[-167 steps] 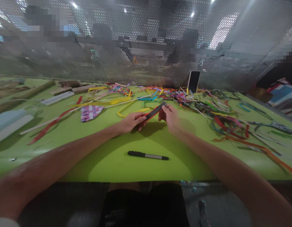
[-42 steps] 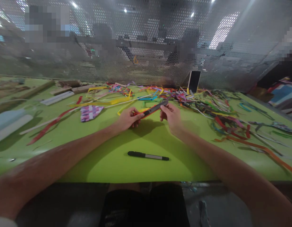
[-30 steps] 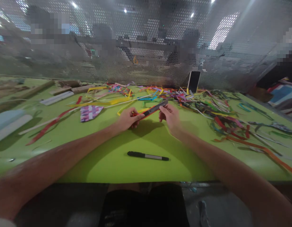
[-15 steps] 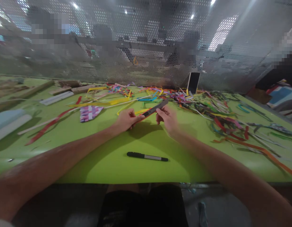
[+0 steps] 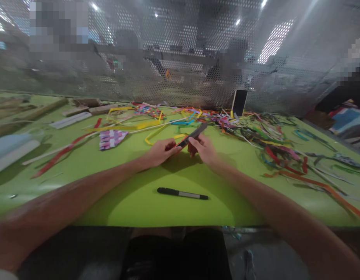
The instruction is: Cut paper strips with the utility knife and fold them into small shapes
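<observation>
My left hand pinches the lower left end of a long, flat, dark strip with a red edge. Its kind is hard to make out. Slanting up to the right, the strip passes into my right hand, whose thumb lies on its face while the other fingers curl beneath. Both hands are held close together above the green table. Nearer to me lies a black pen with a grey barrel, touched by neither hand.
A purple and white woven piece lies left of my hands. Coloured strips are heaped along the back and right. A phone stands upright before the perforated metal screen. Further left are a red strip and a white block.
My left hand has slid slightly right, and my right hand has shifted down and left along the dark strip, so the hands are closer together. The pen has stayed put.
</observation>
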Action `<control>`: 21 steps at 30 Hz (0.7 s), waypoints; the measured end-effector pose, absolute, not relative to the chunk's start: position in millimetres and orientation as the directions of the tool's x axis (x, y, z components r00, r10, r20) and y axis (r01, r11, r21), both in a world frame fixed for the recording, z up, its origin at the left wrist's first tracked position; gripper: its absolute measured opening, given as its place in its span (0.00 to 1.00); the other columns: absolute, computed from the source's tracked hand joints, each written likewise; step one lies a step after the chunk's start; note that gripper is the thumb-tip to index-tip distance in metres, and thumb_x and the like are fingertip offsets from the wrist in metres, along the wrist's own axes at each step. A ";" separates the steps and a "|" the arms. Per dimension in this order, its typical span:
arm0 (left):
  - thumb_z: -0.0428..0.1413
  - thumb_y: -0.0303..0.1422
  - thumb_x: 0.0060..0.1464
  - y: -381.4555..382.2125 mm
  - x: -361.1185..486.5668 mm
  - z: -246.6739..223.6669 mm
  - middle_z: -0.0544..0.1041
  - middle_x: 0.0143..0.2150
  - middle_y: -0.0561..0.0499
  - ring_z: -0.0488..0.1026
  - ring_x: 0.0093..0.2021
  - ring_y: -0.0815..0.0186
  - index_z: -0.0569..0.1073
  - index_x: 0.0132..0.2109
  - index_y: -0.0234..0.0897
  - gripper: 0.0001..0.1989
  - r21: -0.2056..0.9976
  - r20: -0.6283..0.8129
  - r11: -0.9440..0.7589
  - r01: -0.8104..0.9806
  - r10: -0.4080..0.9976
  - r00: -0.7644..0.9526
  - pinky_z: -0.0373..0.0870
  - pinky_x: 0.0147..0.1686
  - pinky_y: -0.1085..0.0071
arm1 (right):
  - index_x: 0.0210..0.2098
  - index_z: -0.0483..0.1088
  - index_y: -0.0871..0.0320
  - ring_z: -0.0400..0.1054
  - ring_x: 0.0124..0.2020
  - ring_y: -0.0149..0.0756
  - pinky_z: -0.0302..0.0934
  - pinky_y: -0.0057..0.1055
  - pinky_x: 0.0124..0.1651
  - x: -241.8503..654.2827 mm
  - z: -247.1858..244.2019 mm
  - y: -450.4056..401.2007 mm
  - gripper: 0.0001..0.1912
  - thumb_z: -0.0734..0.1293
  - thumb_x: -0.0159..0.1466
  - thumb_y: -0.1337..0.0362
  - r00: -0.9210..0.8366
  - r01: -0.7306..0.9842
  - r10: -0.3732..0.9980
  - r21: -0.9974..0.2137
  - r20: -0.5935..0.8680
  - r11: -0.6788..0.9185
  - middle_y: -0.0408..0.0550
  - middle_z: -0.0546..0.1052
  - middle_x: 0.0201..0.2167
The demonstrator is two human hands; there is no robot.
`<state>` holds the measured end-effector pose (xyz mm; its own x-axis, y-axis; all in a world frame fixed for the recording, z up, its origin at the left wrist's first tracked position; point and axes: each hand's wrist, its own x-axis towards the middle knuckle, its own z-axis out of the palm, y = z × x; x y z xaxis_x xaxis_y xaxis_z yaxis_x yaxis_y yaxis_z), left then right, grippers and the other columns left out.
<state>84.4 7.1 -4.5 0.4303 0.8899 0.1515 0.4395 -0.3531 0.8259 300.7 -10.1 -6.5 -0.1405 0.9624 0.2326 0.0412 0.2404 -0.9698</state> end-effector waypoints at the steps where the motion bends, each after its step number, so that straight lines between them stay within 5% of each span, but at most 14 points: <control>1: 0.59 0.45 0.62 6.3 84.6 -3.5 0.71 0.23 0.55 0.65 0.25 0.67 0.70 0.32 0.40 0.16 0.823 0.161 -0.373 0.428 0.876 0.454 0.58 0.28 0.72 | 0.35 0.70 0.56 0.68 0.20 0.31 0.65 0.29 0.25 300.6 -7.3 -9.3 0.16 0.74 0.70 0.52 -0.144 0.049 0.964 -0.972 0.223 0.232 0.40 0.76 0.23; 8: 0.56 0.42 0.62 10.3 82.0 -4.3 0.79 0.35 0.50 0.73 0.34 0.62 0.75 0.43 0.39 0.11 0.818 0.177 -0.429 0.383 0.821 0.543 0.69 0.37 0.69 | 0.34 0.71 0.55 0.68 0.19 0.30 0.65 0.27 0.24 302.4 -6.3 -8.4 0.15 0.74 0.69 0.52 -0.113 0.062 0.972 -0.975 0.206 0.214 0.39 0.75 0.22; 21: 0.53 0.46 0.64 18.6 80.5 -10.6 0.73 0.29 0.52 0.68 0.31 0.62 0.71 0.35 0.40 0.15 0.772 0.165 -0.464 0.436 0.807 0.567 0.63 0.35 0.69 | 0.35 0.72 0.54 0.68 0.21 0.31 0.67 0.28 0.27 298.5 -3.8 -13.6 0.16 0.74 0.69 0.51 -0.111 0.072 0.967 -0.968 0.231 0.240 0.40 0.75 0.22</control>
